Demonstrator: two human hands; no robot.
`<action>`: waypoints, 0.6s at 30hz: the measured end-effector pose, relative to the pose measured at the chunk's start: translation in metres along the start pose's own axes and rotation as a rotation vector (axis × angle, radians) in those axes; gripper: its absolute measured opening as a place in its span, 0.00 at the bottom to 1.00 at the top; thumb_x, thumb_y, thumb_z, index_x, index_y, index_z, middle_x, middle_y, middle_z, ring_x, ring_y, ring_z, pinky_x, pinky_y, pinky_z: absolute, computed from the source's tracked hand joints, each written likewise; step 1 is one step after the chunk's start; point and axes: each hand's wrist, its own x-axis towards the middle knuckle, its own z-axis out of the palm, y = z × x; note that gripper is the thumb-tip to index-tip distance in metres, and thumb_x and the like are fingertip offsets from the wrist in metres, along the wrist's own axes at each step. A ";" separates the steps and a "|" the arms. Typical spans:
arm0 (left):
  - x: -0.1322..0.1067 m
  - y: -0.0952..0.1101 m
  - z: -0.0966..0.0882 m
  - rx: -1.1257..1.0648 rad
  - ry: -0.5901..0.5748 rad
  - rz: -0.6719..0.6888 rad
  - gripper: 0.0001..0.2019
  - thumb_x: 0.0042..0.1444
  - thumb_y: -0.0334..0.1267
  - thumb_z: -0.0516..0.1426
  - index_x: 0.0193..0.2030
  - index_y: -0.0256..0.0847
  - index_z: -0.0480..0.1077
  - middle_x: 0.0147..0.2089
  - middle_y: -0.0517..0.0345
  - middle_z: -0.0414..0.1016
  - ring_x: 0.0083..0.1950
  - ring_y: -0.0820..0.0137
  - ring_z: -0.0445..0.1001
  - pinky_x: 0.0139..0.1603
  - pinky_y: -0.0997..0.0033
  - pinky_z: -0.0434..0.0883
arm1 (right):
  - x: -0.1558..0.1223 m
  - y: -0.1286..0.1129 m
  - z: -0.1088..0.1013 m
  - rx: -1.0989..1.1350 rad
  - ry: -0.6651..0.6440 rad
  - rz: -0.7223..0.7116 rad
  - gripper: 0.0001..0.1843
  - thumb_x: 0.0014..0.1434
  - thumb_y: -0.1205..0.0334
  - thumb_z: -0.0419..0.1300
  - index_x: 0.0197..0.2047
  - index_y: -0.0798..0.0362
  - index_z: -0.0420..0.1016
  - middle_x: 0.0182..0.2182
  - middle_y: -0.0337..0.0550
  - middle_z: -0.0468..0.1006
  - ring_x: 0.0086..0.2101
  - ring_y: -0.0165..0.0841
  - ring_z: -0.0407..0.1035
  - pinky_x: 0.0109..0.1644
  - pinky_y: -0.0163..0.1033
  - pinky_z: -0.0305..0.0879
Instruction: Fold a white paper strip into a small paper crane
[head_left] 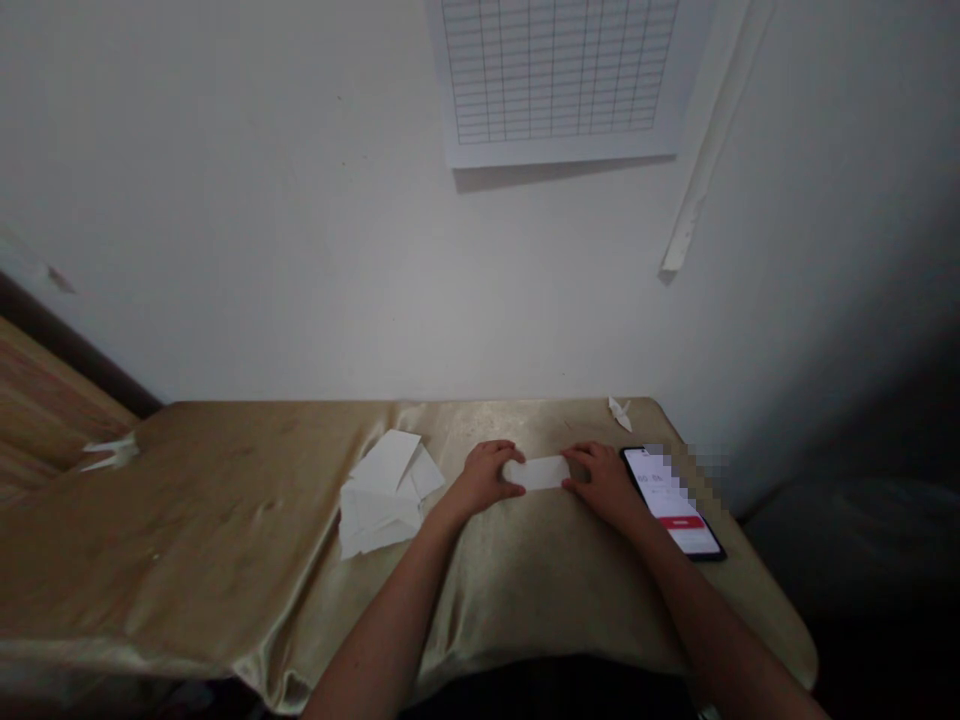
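A narrow strip of white paper [537,473] lies flat on the satin cloth, with its ends under my fingers. My left hand [487,478] grips the strip's left end, and my right hand [600,485] grips its right end. Left of my left hand lies a loose pile of white paper sheets [382,493]. Right of my right hand, a black-edged smartphone [671,505] lies with its screen lit, partly blurred out, and a red bar showing.
A gold satin cloth [225,520] covers the table, its folds hanging over the front edge. A small folded paper crane [619,412] sits at the back right, another white paper figure [112,452] at the far left. A gridded chart [559,70] hangs on the white wall.
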 end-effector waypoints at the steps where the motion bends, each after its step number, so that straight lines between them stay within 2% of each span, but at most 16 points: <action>1: 0.000 0.000 0.001 -0.005 0.010 -0.009 0.29 0.44 0.42 0.72 0.56 0.47 0.75 0.64 0.51 0.72 0.66 0.55 0.68 0.68 0.54 0.62 | 0.000 0.000 0.000 0.000 0.000 -0.004 0.26 0.56 0.62 0.67 0.59 0.47 0.77 0.57 0.48 0.74 0.58 0.44 0.65 0.62 0.48 0.60; 5: -0.001 0.003 0.001 -0.017 0.032 -0.038 0.28 0.44 0.41 0.72 0.54 0.46 0.76 0.64 0.50 0.72 0.66 0.54 0.68 0.69 0.55 0.62 | 0.001 0.001 -0.002 0.012 -0.011 -0.016 0.27 0.56 0.62 0.67 0.59 0.46 0.77 0.57 0.47 0.75 0.58 0.44 0.65 0.63 0.48 0.60; 9: -0.001 0.005 -0.001 -0.030 0.039 -0.008 0.25 0.44 0.39 0.72 0.51 0.45 0.76 0.62 0.51 0.74 0.64 0.56 0.70 0.67 0.56 0.64 | 0.000 -0.001 -0.006 0.026 -0.012 -0.017 0.27 0.55 0.63 0.68 0.59 0.48 0.77 0.56 0.47 0.76 0.58 0.43 0.65 0.64 0.47 0.59; 15: -0.002 0.006 -0.002 -0.042 0.041 -0.022 0.27 0.43 0.38 0.73 0.52 0.43 0.76 0.63 0.47 0.71 0.65 0.54 0.68 0.67 0.56 0.64 | -0.006 -0.012 -0.011 -0.005 0.032 -0.037 0.24 0.57 0.62 0.66 0.58 0.48 0.77 0.55 0.48 0.77 0.56 0.43 0.67 0.61 0.47 0.62; 18: -0.002 0.005 -0.001 -0.041 0.046 -0.011 0.26 0.44 0.38 0.72 0.52 0.44 0.75 0.63 0.49 0.70 0.64 0.55 0.68 0.66 0.56 0.64 | -0.007 -0.015 -0.011 -0.021 0.057 -0.048 0.23 0.57 0.62 0.66 0.57 0.48 0.78 0.54 0.47 0.77 0.55 0.43 0.67 0.61 0.47 0.62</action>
